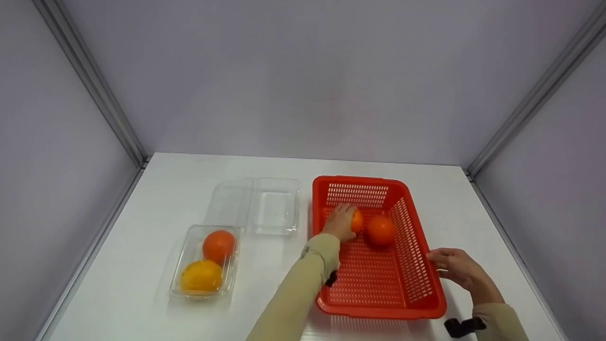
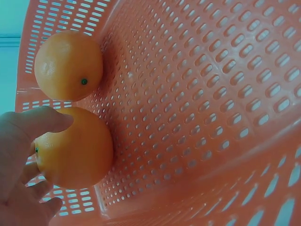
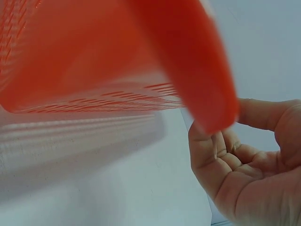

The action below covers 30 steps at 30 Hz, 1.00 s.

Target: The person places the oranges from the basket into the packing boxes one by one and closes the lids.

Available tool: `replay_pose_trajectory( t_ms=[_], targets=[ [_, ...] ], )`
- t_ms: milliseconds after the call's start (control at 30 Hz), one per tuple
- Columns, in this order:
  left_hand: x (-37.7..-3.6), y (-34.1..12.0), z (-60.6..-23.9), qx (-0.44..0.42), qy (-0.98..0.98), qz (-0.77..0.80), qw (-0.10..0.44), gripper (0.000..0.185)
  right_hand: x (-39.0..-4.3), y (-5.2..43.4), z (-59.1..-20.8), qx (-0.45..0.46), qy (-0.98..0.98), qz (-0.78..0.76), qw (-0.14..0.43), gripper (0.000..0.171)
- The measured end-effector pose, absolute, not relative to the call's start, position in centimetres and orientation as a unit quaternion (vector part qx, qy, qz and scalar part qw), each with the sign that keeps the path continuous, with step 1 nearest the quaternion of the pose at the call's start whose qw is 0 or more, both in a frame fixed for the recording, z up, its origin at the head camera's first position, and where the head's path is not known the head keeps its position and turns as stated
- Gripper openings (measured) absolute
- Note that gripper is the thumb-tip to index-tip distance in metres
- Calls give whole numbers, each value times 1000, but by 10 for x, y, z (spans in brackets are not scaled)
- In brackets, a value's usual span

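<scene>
Inside a red perforated plastic basket (image 1: pixel 374 289), my left hand (image 1: pixel 340 222) reaches to an orange (image 2: pixel 82 150) near the far left part. The thumb lies over the fruit and the fingers curl round its other side in the left wrist view. Right beside it sits a second orange (image 1: pixel 380 231), with a small green stem mark in the left wrist view. My right hand (image 1: pixel 459 269) pinches the basket's right rim, thumb on one side and bent fingers under it, as the right wrist view (image 3: pixel 188 70) of the rim shows.
To the left stands a clear plastic box (image 1: pixel 233 279) holding an orange fruit (image 1: pixel 219 246) and a yellow fruit (image 1: pixel 201 277). Behind it, another clear box (image 1: pixel 277 208) lies with its lid folded open to the left. Pale walls enclose the white table (image 1: pixel 118 265) at the back and sides.
</scene>
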State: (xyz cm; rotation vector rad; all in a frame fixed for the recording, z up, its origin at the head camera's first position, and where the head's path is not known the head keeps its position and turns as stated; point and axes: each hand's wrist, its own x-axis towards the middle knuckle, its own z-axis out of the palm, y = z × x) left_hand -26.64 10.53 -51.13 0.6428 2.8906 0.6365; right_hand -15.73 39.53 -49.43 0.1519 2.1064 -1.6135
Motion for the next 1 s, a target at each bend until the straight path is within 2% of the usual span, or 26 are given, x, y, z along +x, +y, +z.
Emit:
replay_pose_trajectory(
  t_ms=[267,700,1000],
  targets=[
    [-264,104,-513,209,948,232,58,67,-159,394,-492,64,747,-612,253,27],
    [-259,102,-510,182,947,217,152,79,-159,392,-493,62,760,-600,242,32],
    [-261,99,-508,174,946,223,157,81,-161,390,-494,52,767,-593,239,36]
  ],
)
